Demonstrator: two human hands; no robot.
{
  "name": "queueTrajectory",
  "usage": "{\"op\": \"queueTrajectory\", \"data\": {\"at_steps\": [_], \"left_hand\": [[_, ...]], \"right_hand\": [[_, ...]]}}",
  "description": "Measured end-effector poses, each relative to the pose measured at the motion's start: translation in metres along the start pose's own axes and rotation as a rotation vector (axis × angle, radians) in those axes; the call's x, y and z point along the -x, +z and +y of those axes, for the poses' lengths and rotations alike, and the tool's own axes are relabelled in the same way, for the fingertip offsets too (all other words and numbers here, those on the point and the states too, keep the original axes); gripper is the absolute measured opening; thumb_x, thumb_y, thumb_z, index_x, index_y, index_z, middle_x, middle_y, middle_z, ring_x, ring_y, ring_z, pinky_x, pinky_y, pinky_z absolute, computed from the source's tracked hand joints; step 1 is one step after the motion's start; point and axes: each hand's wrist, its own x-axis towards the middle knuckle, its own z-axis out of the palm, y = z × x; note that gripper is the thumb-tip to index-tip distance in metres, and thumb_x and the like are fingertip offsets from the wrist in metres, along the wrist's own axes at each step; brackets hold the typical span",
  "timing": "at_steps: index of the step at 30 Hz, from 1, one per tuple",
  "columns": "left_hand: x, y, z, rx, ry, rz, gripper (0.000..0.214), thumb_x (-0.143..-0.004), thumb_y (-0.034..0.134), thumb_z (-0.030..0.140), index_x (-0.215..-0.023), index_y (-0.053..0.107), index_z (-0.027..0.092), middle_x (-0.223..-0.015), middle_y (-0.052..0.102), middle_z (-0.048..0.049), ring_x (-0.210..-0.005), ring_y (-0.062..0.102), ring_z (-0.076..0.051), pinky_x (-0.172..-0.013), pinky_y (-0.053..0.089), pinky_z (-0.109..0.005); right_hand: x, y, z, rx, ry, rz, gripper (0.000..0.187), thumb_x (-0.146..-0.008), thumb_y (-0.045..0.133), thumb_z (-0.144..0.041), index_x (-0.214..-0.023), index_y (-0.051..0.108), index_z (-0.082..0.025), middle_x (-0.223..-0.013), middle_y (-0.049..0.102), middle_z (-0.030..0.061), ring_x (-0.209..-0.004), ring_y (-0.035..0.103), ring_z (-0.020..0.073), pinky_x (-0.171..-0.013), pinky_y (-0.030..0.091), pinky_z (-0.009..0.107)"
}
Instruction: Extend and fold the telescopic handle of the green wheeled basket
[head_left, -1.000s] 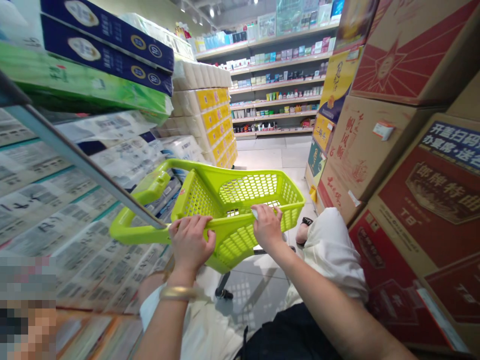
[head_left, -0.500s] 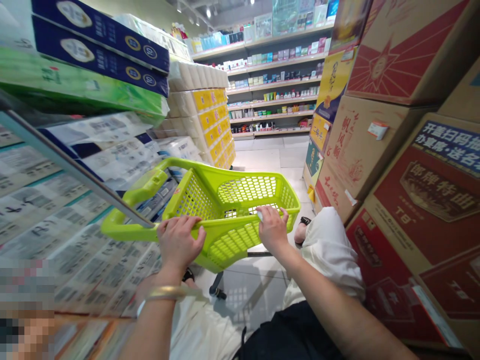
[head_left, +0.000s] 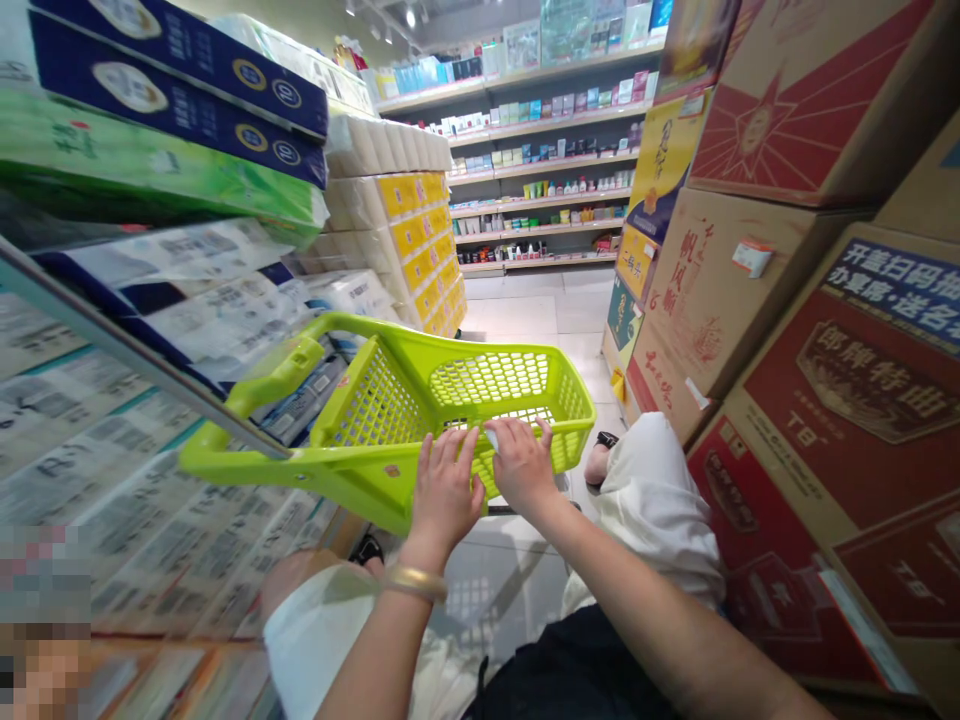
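Observation:
A lime-green plastic shopping basket [head_left: 390, 400] on wheels stands tilted in the aisle in front of me, with its long handle [head_left: 259, 385] pointing left. My left hand [head_left: 445, 492] lies against the basket's near wall, fingers stretched up to the rim; a gold bangle is on that wrist. Right beside it, my right hand [head_left: 523, 468] is closed over the near rim, with a small white thing [head_left: 492, 438] showing under its fingers. The two hands almost touch. My knees in white cloth show below.
Stacked packs of tissue and toilet paper [head_left: 172, 290] fill the shelves on the left. Red and brown cartons [head_left: 817, 330] are piled high on the right. The tiled aisle floor [head_left: 525, 310] runs ahead to far shelves of small goods [head_left: 540, 160].
My left hand has slid right along the basket's near rim, from near the handle to beside my right hand, and its fingers have opened out. The basket has swung slightly left.

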Motion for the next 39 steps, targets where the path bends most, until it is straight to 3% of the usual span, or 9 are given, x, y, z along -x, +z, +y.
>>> {"op": "queueTrajectory", "data": {"at_steps": [6, 9, 15, 19, 23, 27, 31, 35, 39], "left_hand": [[-0.001, 0.002, -0.001, 0.046, -0.036, -0.008, 0.060, -0.075, 0.054, 0.020, -0.135, 0.048, 0.018, -0.129, 0.057, -0.0127, -0.128, 0.046, -0.029, -0.119, 0.020, -0.051], [0.000, 0.005, 0.004, 0.039, -0.060, -0.001, 0.060, -0.075, 0.054, 0.022, -0.134, 0.048, 0.016, -0.129, 0.056, -0.0142, -0.129, 0.044, -0.030, -0.119, 0.016, -0.052], [0.002, 0.010, 0.003, 0.001, -0.047, -0.004, 0.062, -0.074, 0.055, 0.025, -0.134, 0.046, 0.013, -0.127, 0.056, -0.0167, -0.130, 0.042, -0.031, -0.119, 0.017, -0.051], [0.005, 0.010, -0.001, 0.002, -0.044, 0.011, 0.062, -0.073, 0.054, 0.020, -0.134, 0.045, 0.016, -0.128, 0.056, -0.0143, -0.130, 0.042, -0.030, -0.119, 0.017, -0.051], [0.006, 0.012, -0.002, -0.004, -0.046, 0.045, 0.060, -0.074, 0.055, 0.021, -0.132, 0.046, 0.015, -0.127, 0.056, -0.0138, -0.129, 0.042, -0.029, -0.120, 0.016, -0.051], [0.006, 0.014, -0.003, -0.027, -0.055, 0.072, 0.057, -0.073, 0.056, 0.022, -0.130, 0.048, 0.014, -0.125, 0.056, -0.0142, -0.128, 0.042, -0.029, -0.120, 0.016, -0.051], [0.008, 0.013, -0.007, -0.033, -0.042, 0.063, 0.057, -0.073, 0.055, 0.021, -0.129, 0.048, 0.014, -0.125, 0.056, -0.0139, -0.127, 0.043, -0.029, -0.119, 0.017, -0.051], [0.009, 0.011, -0.010, -0.037, -0.043, 0.060, 0.055, -0.074, 0.055, 0.020, -0.128, 0.048, 0.015, -0.123, 0.057, -0.0134, -0.127, 0.043, -0.029, -0.119, 0.018, -0.050], [0.008, 0.012, -0.008, -0.040, -0.064, 0.074, 0.054, -0.074, 0.055, 0.021, -0.127, 0.048, 0.014, -0.124, 0.056, -0.0140, -0.126, 0.043, -0.029, -0.119, 0.017, -0.052]], "right_hand": [[0.001, -0.011, 0.026, 0.043, 0.086, 0.086, 0.040, -0.078, 0.050, -0.004, -0.112, 0.058, -0.023, -0.114, 0.068, 0.0067, -0.113, 0.055, 0.0237, -0.108, 0.014, 0.048], [0.000, -0.006, 0.014, 0.041, 0.118, 0.094, 0.038, -0.079, 0.050, -0.004, -0.111, 0.058, -0.022, -0.112, 0.068, 0.0077, -0.112, 0.055, 0.0241, -0.108, 0.015, 0.049], [-0.003, 0.008, -0.020, -0.043, 0.031, 0.014, 0.033, -0.085, 0.048, -0.006, -0.111, 0.060, -0.024, -0.112, 0.068, 0.0056, -0.109, 0.057, 0.0208, -0.109, 0.018, 0.045], [0.000, 0.000, 0.002, -0.037, -0.008, 0.015, 0.039, -0.080, 0.050, -0.004, -0.113, 0.059, -0.022, -0.113, 0.067, 0.0058, -0.110, 0.056, 0.0213, -0.110, 0.019, 0.045], [0.005, -0.007, 0.028, 0.001, -0.022, 0.066, 0.044, -0.075, 0.048, -0.002, -0.114, 0.059, -0.018, -0.112, 0.066, 0.0085, -0.107, 0.055, 0.0223, -0.104, 0.031, 0.039], [0.005, 0.002, 0.018, 0.011, -0.039, 0.104, 0.043, -0.075, 0.047, -0.002, -0.114, 0.060, -0.016, -0.111, 0.065, 0.0111, -0.106, 0.054, 0.0237, -0.101, 0.037, 0.038], [0.002, 0.008, 0.001, -0.020, -0.074, 0.063, 0.042, -0.075, 0.049, -0.002, -0.113, 0.061, -0.017, -0.110, 0.064, 0.0108, -0.104, 0.054, 0.0231, -0.101, 0.039, 0.037], [0.003, -0.002, 0.018, -0.010, -0.058, 0.053, 0.043, -0.073, 0.050, -0.002, -0.113, 0.061, -0.017, -0.109, 0.065, 0.0102, -0.105, 0.054, 0.0235, -0.101, 0.039, 0.038], [0.004, -0.015, 0.039, 0.039, 0.044, 0.091, 0.042, -0.073, 0.049, -0.002, -0.110, 0.062, -0.016, -0.105, 0.066, 0.0104, -0.102, 0.055, 0.0247, -0.099, 0.039, 0.040]]}}
